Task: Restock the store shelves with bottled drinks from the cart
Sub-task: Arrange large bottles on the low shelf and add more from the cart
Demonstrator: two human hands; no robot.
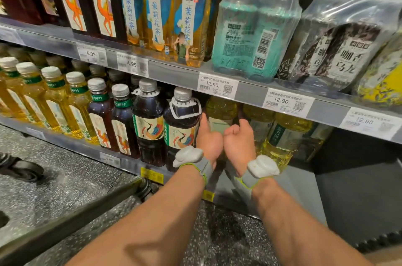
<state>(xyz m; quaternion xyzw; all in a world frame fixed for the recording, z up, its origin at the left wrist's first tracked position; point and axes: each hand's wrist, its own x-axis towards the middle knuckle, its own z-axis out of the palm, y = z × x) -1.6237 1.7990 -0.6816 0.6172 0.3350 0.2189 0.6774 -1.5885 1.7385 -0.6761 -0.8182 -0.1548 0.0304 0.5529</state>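
1. The left hand (pixel 210 141) and right hand (pixel 239 146) reach side by side into the lower shelf (pixel 300 183). Their heels nearly touch and both thumbs point up to 12 o'clock. This looks like a two-handed hold for setting or sliding one bottle into the row.
2. The fingers are hidden behind the palms. It cannot be told whether they are spread, pressed together or wrapped round anything.
3. The yellow bottle (pixel 220 111) stands at 12 o'clock of the hands, deep in the shelf, with its shoulder showing just above the thumbs. It is probably the one being placed, though contact cannot be seen.
4. The gap suits it. A dark bottle (pixel 181 126) stands just beside the left hand at 9 o'clock, and more yellow bottles (pixel 285 135) stand at 3 o'clock of the right hand, so like is set beside like.
5. The yellow bottle is clear plastic holding pale golden drink, with a pale label below the shoulder. Its cap is hidden by the upper shelf rail (pixel 174 72).
6. A dark bar (pixel 71 220), likely the cart's, lies at 7 o'clock of the hands.
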